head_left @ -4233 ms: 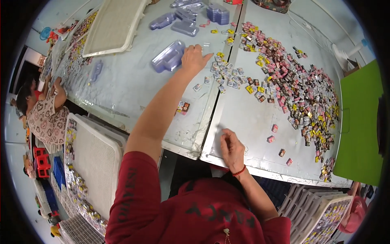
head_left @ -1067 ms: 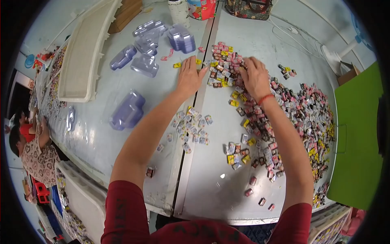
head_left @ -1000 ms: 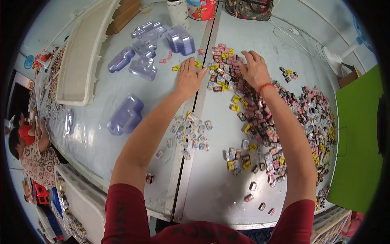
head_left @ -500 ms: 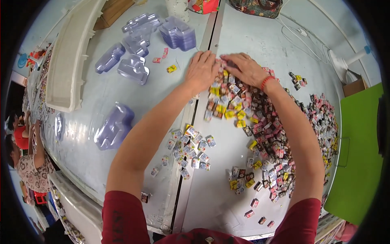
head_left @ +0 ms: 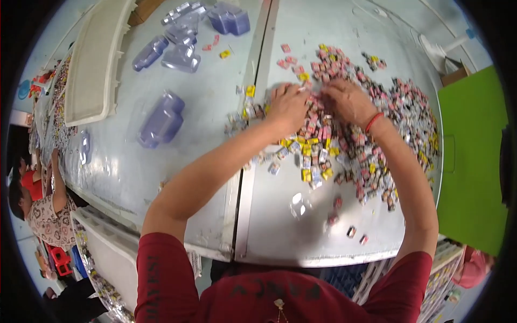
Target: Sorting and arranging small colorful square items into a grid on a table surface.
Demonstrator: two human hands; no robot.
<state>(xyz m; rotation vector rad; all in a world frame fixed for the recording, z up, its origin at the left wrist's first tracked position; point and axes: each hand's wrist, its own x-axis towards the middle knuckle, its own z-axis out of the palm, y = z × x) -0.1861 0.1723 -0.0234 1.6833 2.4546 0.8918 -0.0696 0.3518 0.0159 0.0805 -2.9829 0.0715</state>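
Note:
My left hand (head_left: pixel 290 109) lies on a heap of small wrapped pieces (head_left: pixel 318 153), fingers bent and apart, their tips among the pieces. Beside it, my right hand (head_left: pixel 350 102) curves over the same heap, a red band at its wrist; motion blurs its fingers. Neither palm shows, and I see nothing gripped. Pink, yellow, brown and white pieces lie around both hands. Pink ones (head_left: pixel 331 67) spread beyond my fingers, and a bigger spread of pieces (head_left: pixel 414 118) reaches to the right. Whitish pieces (head_left: pixel 237 123) lie left of my left hand.
Clear moulded plastic trays (head_left: pixel 163 119) rest on the left of the table, with a stack (head_left: pixel 229 20) farther back. A long white crate (head_left: pixel 89 75) stands beyond them. A dark seam (head_left: pixel 261 40) splits the table. At right is a green panel (head_left: pixel 471 161); people (head_left: pixel 48 210) work at far left.
Both hands have come nearer to me over the heap, and my left hand has moved right, off the seam. Pink pieces now show beyond the fingers. The view has shifted.

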